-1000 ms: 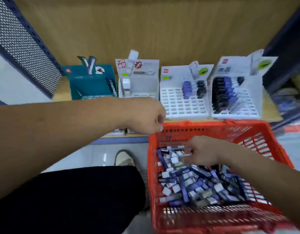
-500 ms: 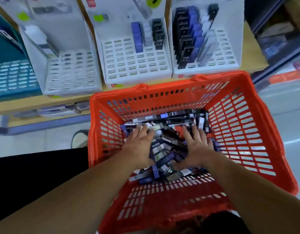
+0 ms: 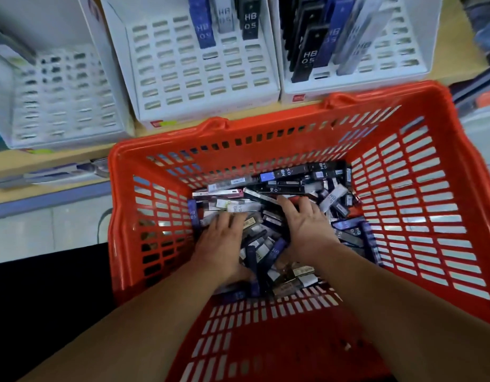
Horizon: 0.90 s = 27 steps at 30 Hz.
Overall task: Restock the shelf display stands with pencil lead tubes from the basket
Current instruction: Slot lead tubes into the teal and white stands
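Early going: left hand point(image 3: 221, 244), right hand point(image 3: 307, 227) spread flat on tubes point(image 3: 293, 186) in basket point(image 3: 122, 188) mid-frame, gripping nothing; upper-frame display stands point(image 3: 166, 86) mostly unfilled.

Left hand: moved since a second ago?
Yes. Left hand went from outside the far-left corner of the basket down into it, onto the lead tubes.

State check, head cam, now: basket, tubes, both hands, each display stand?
basket: upright at the shelf edge, part full
lead tubes: jumbled loose on the basket floor
left hand: palm down, fingers straight, in the pile
right hand: palm down, fingers spread on the pile
left stand: blurred, slots look empty
middle stand: few tubes, most slots empty
right stand: partly filled
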{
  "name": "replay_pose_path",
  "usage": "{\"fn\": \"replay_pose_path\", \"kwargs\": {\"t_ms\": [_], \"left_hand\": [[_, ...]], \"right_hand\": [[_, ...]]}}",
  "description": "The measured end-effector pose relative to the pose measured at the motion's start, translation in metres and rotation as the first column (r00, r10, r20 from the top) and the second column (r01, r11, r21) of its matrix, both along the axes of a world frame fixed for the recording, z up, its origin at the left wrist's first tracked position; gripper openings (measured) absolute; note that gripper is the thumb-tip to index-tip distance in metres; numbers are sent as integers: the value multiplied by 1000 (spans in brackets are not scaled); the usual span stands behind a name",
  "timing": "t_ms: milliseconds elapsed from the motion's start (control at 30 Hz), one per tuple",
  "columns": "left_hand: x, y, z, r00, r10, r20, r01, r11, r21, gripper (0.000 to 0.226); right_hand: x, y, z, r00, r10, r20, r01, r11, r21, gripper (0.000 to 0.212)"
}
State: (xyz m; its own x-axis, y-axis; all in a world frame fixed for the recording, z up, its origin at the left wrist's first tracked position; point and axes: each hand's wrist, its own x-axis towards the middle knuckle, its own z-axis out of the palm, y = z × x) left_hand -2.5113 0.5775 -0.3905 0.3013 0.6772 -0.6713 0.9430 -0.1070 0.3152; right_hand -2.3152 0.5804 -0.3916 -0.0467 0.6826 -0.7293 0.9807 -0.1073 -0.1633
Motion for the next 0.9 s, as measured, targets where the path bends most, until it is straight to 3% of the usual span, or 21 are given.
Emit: {"fn": "replay_pose_path", "kwargs": {"t_ms": [100, 300, 433, 567, 667, 767, 900], "left_hand": [[-1, -3, -2, 999, -30, -25, 30, 1000, -2, 135], [7, -4, -11, 982, 188, 32, -190, 978, 83, 107], [4, -1, -13, 964, 255, 70, -258, 965, 44, 96], [-1, 1, -13, 930, 362, 63, -355, 930, -100, 66], [0, 3, -9, 939, 339, 56, -330, 936, -124, 41], [1, 2, -7, 928, 370, 52, -362, 924, -124, 32], [1, 2, 0, 855, 511, 86, -503, 858, -99, 33]], "right_hand": [[3, 5, 0, 994, -106, -36, 105, 994, -15, 136], [9, 13, 4, 953, -283, -108, 279, 959, -51, 112], [6, 11, 0, 979, -189, -71, 180, 977, -112, 123], [0, 12, 4, 993, -114, -24, 109, 984, -139, 133], [-6, 3, 1, 995, -100, 1, 100, 995, 0, 126], [-10, -11, -4, 995, -97, -7, 97, 984, 147, 114], [-22, -8, -1, 992, 110, 66, -124, 958, 260, 129]]}}
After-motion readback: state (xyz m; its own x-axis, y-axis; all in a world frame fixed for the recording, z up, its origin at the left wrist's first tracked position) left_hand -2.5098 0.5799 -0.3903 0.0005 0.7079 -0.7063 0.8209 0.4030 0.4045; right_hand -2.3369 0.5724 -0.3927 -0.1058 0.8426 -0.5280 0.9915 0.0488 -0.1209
